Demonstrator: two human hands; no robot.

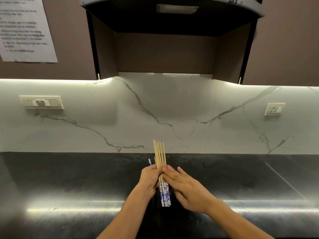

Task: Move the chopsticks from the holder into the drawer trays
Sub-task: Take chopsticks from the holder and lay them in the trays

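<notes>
Now left hand grips chopsticks; right hand flat, touching.

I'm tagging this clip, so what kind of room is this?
Most likely a home kitchen: a dark countertop under a marble-look backsplash, with a range hood overhead.

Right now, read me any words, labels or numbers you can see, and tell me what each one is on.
Sheet, top left: printed lines, all too blurred to read.
Chopsticks: blue pattern, no legible words.
Switch panel, socket: no markings legible.
</notes>
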